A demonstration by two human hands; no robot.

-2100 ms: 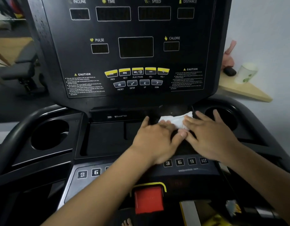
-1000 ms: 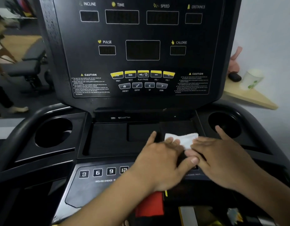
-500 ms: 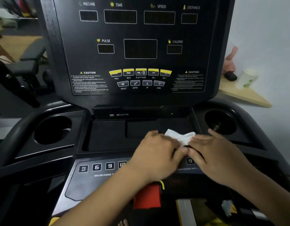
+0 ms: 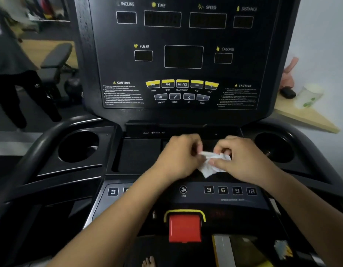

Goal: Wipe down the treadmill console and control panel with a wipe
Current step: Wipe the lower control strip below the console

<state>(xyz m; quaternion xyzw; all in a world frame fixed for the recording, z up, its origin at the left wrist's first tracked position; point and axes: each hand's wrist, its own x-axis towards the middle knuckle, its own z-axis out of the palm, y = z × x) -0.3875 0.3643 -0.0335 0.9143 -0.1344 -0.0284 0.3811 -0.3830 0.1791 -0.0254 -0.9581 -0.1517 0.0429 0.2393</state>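
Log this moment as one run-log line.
step: handling wipe | left hand: pinches wipe | right hand: pinches wipe | place: over tray | displays: dark

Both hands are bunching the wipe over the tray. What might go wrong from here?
1. The wipe, pinched between left hand and right hand, is crumpled; it may cover little surface unless spread flat.
2. The left forearm crosses over the left number keys, beside the fan button; lowering it might press one. The displays look dark, so perhaps harmless.
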